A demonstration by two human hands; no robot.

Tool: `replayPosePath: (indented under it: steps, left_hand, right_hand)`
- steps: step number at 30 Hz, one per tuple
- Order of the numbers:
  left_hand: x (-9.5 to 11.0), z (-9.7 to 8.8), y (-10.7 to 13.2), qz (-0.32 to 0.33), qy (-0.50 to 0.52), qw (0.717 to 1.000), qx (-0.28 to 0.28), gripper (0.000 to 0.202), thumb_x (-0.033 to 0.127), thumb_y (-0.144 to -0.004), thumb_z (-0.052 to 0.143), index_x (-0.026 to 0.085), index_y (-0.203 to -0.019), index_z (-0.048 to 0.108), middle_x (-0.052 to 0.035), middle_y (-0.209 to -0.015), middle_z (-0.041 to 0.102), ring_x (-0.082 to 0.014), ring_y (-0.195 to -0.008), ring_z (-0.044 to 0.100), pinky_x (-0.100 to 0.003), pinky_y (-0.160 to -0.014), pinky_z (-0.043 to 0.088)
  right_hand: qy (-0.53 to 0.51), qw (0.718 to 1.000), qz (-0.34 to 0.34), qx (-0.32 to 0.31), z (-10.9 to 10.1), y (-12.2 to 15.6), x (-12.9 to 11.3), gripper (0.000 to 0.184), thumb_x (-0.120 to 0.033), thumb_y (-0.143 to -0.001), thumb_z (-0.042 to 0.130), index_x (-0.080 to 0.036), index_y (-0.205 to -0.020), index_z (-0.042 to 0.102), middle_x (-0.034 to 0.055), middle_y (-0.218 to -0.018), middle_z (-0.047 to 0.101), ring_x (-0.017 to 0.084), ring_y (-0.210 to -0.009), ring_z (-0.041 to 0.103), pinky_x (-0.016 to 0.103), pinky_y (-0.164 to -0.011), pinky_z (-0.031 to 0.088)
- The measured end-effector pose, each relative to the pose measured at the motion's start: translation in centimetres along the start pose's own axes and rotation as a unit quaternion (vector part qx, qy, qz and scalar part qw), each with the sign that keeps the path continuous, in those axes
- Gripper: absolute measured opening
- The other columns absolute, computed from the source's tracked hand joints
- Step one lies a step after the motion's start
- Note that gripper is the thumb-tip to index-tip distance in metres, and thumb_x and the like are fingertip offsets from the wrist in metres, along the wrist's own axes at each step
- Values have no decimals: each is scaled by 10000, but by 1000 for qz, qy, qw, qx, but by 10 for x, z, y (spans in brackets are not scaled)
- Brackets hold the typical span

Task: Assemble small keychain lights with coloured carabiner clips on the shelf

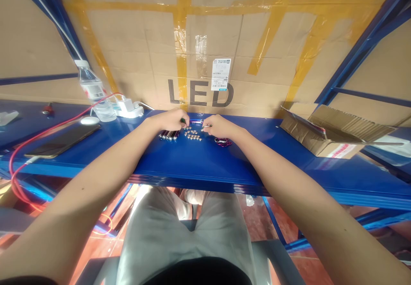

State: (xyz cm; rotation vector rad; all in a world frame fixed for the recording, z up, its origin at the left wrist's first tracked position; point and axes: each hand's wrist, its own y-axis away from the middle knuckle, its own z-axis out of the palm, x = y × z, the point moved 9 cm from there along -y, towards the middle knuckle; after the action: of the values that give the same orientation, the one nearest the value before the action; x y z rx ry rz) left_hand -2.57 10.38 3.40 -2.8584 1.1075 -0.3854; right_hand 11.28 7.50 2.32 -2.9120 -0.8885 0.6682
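Right hand (220, 126) pinches a thin metallic piece (207, 126); can't tell if left hand (175, 120) grips anything. Small metallic bits (194, 138) sit between them on the table (192, 160), so one wrist bump could scatter those.

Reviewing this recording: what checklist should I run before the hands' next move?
1. Left hand hold: cannot tell; its fingers hide most of it.
2. Right hand hold: ok; a thin shiny item sticks out from its fingers.
3. Small metallic pieces within reach: ok, clustered between the hands.
4. Shiny tubes close by: ok, side by side near the left hand.
5. Water bottle capped: ok.
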Motion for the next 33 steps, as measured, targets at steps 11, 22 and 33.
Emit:
replayPosePath:
  steps: [11, 22, 33]
  left_hand:
    - [-25, -5, -2, -59, 60, 991, 103, 212, 296, -817, 647, 174, -942, 767, -76, -974, 776, -225, -883, 689, -333, -843, 537]
    - [-32, 13, -15, -102, 89, 984, 114, 92, 264, -773, 710, 182, -802, 740, -63, -867, 778, -213, -793, 693, -330, -739, 535]
    - [-14, 17, -17, -54, 165, 983, 60, 178, 337, -752, 745, 188, -845, 773, -70, -933, 801, -229, -883, 728, -331, -809, 555]
  right_hand:
    - [2, 1000, 8, -3, 0, 2, -1, 211, -224, -936, 589, -182, -729, 587, 38, -780, 661, 165, -692, 555, 288, -652, 375]
    - [7, 1000, -6, 1, 0, 1, -3, 247, -217, -936, 579, -184, -692, 557, 30, -745, 634, 160, -677, 531, 291, -654, 360]
    - [8, 1000, -8, 1, -1, 1, -4, 271, -193, -941, 556, -191, -673, 512, 7, -701, 576, 148, -653, 473, 285, -636, 330]
